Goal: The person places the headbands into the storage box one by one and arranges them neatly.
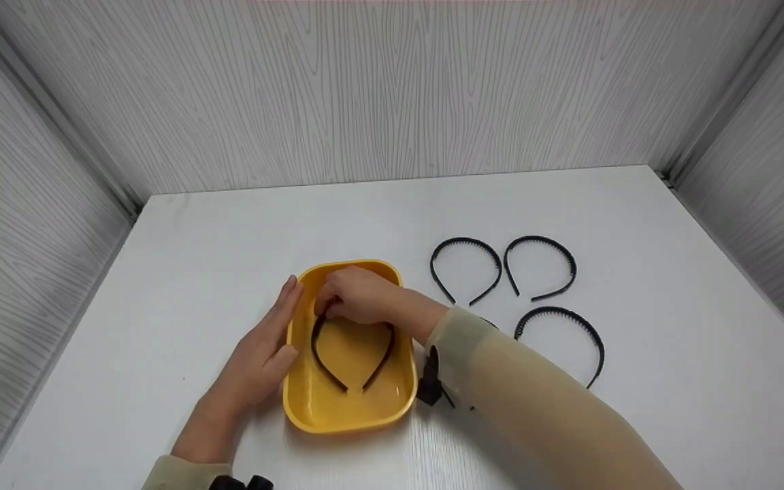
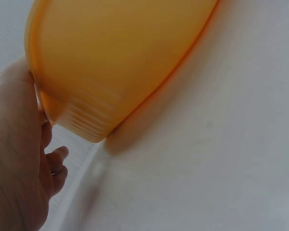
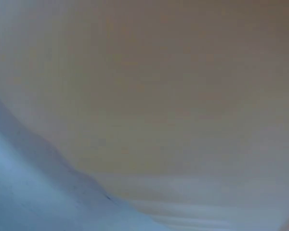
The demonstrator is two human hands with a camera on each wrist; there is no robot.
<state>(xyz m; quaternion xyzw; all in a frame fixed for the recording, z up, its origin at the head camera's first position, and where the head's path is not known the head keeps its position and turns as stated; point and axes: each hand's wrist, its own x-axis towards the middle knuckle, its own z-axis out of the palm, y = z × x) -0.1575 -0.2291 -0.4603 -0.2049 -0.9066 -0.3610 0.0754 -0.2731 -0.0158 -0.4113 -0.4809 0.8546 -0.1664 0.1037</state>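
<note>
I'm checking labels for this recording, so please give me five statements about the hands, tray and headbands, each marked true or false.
1. The right hand reaches inside the yellow tray. True.
2. The left hand is inside the tray too. False: it rests against the outside of the tray's wall.
3. The headband in the tray has its open ends pointing toward the person. True.
4. The loose headbands lie to the left of the tray. False: they lie to its right.
5. At least three headbands are on the table, outside the tray. True.
</note>
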